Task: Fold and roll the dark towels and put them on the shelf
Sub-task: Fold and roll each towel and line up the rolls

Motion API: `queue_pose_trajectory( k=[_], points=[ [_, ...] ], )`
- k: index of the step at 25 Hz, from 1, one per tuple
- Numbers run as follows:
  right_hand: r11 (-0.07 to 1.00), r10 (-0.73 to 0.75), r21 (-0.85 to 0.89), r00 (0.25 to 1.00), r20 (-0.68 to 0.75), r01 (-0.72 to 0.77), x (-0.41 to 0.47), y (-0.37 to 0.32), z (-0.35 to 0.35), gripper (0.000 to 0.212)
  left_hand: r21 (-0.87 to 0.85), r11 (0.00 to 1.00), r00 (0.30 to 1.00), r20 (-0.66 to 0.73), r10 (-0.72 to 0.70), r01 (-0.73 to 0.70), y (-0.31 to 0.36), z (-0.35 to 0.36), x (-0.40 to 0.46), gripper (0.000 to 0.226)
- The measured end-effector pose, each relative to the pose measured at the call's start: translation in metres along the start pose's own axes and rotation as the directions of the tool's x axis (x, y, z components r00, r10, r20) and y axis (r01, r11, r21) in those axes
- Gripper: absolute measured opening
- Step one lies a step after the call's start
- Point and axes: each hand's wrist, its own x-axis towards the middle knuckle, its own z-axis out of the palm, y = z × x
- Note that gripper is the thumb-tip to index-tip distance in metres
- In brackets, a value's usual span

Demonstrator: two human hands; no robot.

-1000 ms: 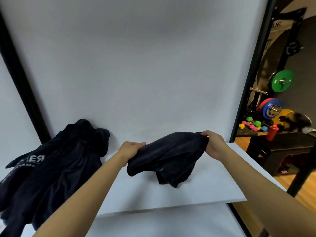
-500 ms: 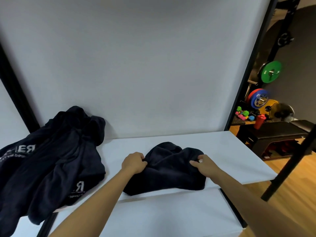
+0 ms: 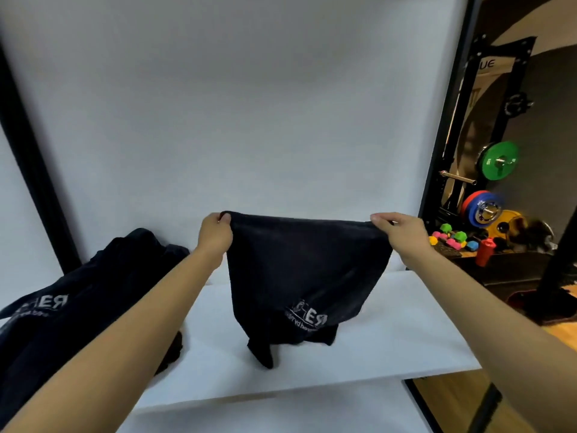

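A dark towel (image 3: 299, 270) with pale lettering hangs spread out above the white shelf board (image 3: 390, 348). My left hand (image 3: 215, 234) pinches its upper left corner and my right hand (image 3: 399, 232) pinches its upper right corner. The top edge is stretched between them, and the lower part droops down to touch the board. A heap of more dark towels (image 3: 71, 310) lies at the left end of the board, partly behind my left forearm.
A white back wall rises behind the board, framed by black posts (image 3: 31, 157) at left and right. Beyond the right post are weight plates (image 3: 499, 160), small coloured dumbbells (image 3: 452, 239), a red bottle (image 3: 484, 251) and wooden floor.
Half a second ago the towel lay bunched on the board under both hands. Now both hands have lifted it by its corners and pulled it open, hands further apart.
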Motion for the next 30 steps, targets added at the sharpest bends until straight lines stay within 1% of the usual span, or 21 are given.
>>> queue_pose_trajectory(
  k=[2, 4, 6, 8, 10, 12, 13, 14, 15, 16, 17, 18, 19, 20, 21, 23, 24, 25, 27, 28, 30],
  points=[
    [0.990, -0.107, 0.085, 0.992, -0.072, 0.113, 0.020, -0.035, -0.011, 0.006, -0.172, 0.982, 0.997, -0.022, 0.069, -0.072, 0.039, -0.007, 0.002, 0.016],
    [0.974, -0.191, 0.114, 0.979, -0.064, 0.197, 0.030, -0.050, -0.019, 0.012, -0.221, 0.966, 0.990, -0.042, 0.131, -0.137, 0.056, -0.008, -0.006, 0.014],
    [0.984, -0.164, 0.084, 0.985, 0.059, 0.158, 0.034, -0.040, -0.023, 0.013, -0.153, 0.978, 0.988, -0.077, 0.135, -0.145, 0.048, -0.003, -0.016, 0.018],
    [0.998, -0.071, 0.008, 0.981, 0.181, 0.070, 0.031, -0.010, -0.020, 0.011, -0.071, 0.996, 0.996, -0.064, 0.056, -0.060, 0.019, 0.003, -0.019, 0.022],
    [0.997, -0.002, -0.068, 0.971, 0.240, 0.019, 0.024, 0.019, -0.017, 0.010, 0.083, 0.996, 1.000, 0.003, -0.026, 0.025, -0.013, 0.007, -0.019, 0.021],
    [0.994, 0.060, -0.110, 0.952, 0.299, -0.028, 0.021, 0.037, -0.017, 0.012, 0.197, 0.977, 0.985, 0.137, -0.108, 0.080, -0.032, 0.008, -0.017, 0.021],
    [0.991, 0.088, -0.121, 0.937, 0.339, -0.050, 0.021, 0.043, -0.019, 0.015, 0.215, 0.972, 0.957, 0.249, -0.146, 0.092, -0.035, 0.007, -0.019, 0.024],
    [0.988, 0.112, -0.139, 0.920, 0.376, -0.063, 0.020, 0.046, -0.021, 0.020, 0.233, 0.969, 0.905, 0.389, -0.170, 0.082, -0.035, 0.005, -0.025, 0.034],
    [0.984, 0.128, -0.163, 0.905, 0.406, -0.066, 0.021, 0.047, -0.023, 0.025, 0.304, 0.952, 0.831, 0.518, -0.201, 0.040, -0.035, 0.004, -0.031, 0.049],
    [0.980, 0.137, -0.188, 0.891, 0.432, -0.060, 0.021, 0.048, -0.026, 0.029, 0.435, 0.899, 0.755, 0.603, -0.257, -0.042, -0.035, 0.004, -0.037, 0.060],
    [0.976, 0.138, -0.213, 0.879, 0.456, -0.042, 0.021, 0.048, -0.030, 0.033, 0.571, 0.803, 0.699, 0.645, -0.309, -0.172, -0.036, 0.006, -0.043, 0.064],
    [0.967, 0.138, -0.253, 0.869, 0.474, -0.015, 0.021, 0.049, -0.035, 0.035, 0.676, 0.671, 0.684, 0.645, -0.340, -0.304, -0.038, 0.010, -0.047, 0.058],
    [0.948, 0.137, -0.318, 0.864, 0.485, 0.029, 0.023, 0.050, -0.039, 0.037, 0.728, 0.565, 0.708, 0.628, -0.324, -0.387, -0.038, 0.014, -0.046, 0.048],
    [0.904, 0.133, -0.417, 0.866, 0.482, 0.093, 0.027, 0.050, -0.041, 0.037, 0.749, 0.532, 0.754, 0.595, -0.277, -0.395, -0.035, 0.015, -0.043, 0.039],
    [0.825, 0.115, -0.539, 0.884, 0.453, 0.169, 0.031, 0.049, -0.040, 0.034, 0.742, 0.580, 0.810, 0.542, -0.223, -0.336, -0.029, 0.015, -0.034, 0.032],
    [0.666, 0.035, -0.705, 0.933, 0.358, 0.246, 0.044, 0.039, -0.035, 0.023, 0.624, 0.760, 0.903, 0.414, -0.120, -0.185, -0.009, 0.013, -0.017, 0.027],
    [0.650, 0.004, -0.721, 0.948, 0.318, 0.239, 0.051, 0.031, -0.033, 0.018, 0.562, 0.812, 0.933, 0.355, -0.064, -0.158, 0.004, 0.011, -0.010, 0.028],
    [0.676, -0.020, -0.703, 0.958, 0.285, 0.223, 0.058, 0.020, -0.030, 0.014, 0.529, 0.833, 0.958, 0.287, 0.005, -0.163, 0.017, 0.009, -0.003, 0.029],
    [0.791, -0.059, -0.588, 0.977, 0.203, 0.170, 0.073, -0.006, -0.027, 0.011, 0.489, 0.846, 0.975, 0.169, 0.146, -0.212, 0.045, 0.008, 0.008, 0.026],
    [0.842, -0.090, -0.517, 0.984, 0.152, 0.156, 0.079, -0.020, -0.027, 0.011, 0.456, 0.855, 0.968, 0.118, 0.219, -0.249, 0.059, 0.008, 0.011, 0.024],
    [0.900, -0.203, -0.387, 0.979, 0.032, 0.199, 0.085, -0.050, -0.027, 0.012, 0.399, 0.845, 0.927, 0.037, 0.373, -0.356, 0.088, 0.006, 0.018, 0.025]
  ],
)
